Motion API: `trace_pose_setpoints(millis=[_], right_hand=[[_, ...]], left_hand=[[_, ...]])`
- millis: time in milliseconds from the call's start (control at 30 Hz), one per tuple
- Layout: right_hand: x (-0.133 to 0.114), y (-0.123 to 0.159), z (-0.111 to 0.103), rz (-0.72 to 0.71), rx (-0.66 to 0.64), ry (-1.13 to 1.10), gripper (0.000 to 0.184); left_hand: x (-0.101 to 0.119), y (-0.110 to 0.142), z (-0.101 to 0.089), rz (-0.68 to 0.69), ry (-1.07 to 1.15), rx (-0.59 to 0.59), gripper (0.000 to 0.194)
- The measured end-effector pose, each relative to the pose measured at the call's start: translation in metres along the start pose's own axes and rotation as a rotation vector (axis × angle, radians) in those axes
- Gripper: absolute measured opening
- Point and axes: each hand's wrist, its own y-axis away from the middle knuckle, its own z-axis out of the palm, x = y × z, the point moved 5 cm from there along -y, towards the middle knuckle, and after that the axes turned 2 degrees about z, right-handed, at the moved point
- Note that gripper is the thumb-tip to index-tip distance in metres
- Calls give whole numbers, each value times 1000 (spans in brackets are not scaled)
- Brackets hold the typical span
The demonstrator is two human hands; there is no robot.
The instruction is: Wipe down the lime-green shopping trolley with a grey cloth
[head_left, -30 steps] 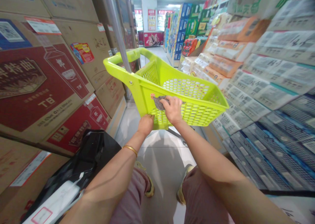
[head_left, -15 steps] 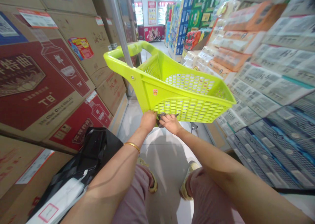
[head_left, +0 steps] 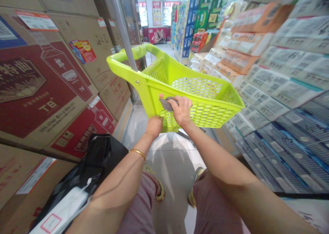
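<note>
In the head view, my left grip [head_left: 154, 126] is clamping the lower edge of the lime shopping cart [head_left: 150, 93], near its handle end. My right grip [head_left: 182, 110] is closing on a grey cloth [head_left: 167, 105], pressing it against the side panel just below the small sticker [head_left: 161, 96]. The cloth could be snagging in the mesh if its loose folds are catching, or the cart could be rolling if my left grip is slackening. Compared with the earlier frame, the cloth is sitting higher, clear of my left grip.
</note>
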Motion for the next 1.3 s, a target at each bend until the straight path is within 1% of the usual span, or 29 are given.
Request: trace_pose_setpoints(millis=[67,200,267,400,533,600,667,733,800,900,967,1000,1033,1100,1200,1300], right_hand=[[-4,9,9,-65,-80,-11,30],[-14,35,33,-217,-271,-26,29],[-15,46,41,-242,-305,-26,30],[-12,64,49,-275,-342,-15,28],[-17,84,57,-400,-472,1,21],[-19,88,59,-426,-510,6,19],[-20,83,56,-415,-498,7,20],[-18,69,48,-375,-439,-2,22],[-14,49,36,-312,-347,-17,25],[-3,21,15,-156,-174,-15,30],[2,11,6,-71,-89,-5,32],[2,10,4,-56,-73,-3,32],[2,11,4,-66,-73,-3,32],[-2,17,11,-127,-115,-7,30],[-9,35,26,-231,-224,-13,30],[-11,55,41,-278,-336,-10,31]], left_hand=[[0,0,0,-11,4,2,29],[-3,0,3,-60,8,-12,31],[-3,0,3,-50,4,-12,30],[-2,0,1,-26,-8,2,28],[-2,0,-2,-40,-1,10,29],[-1,1,-2,-41,-4,8,29],[-1,1,-3,-41,-10,9,28],[-1,0,-3,-40,-7,16,27],[-2,-1,-3,-52,1,15,28],[-1,-2,-3,-61,-7,2,30],[0,-2,-3,-51,-11,-10,30],[0,-2,-4,-46,-7,-13,30],[1,-2,-4,-49,-3,-16,30],[0,-1,-5,-72,4,-23,30],[-1,0,-6,-92,-8,-15,30],[0,0,-7,-63,-13,0,29]])
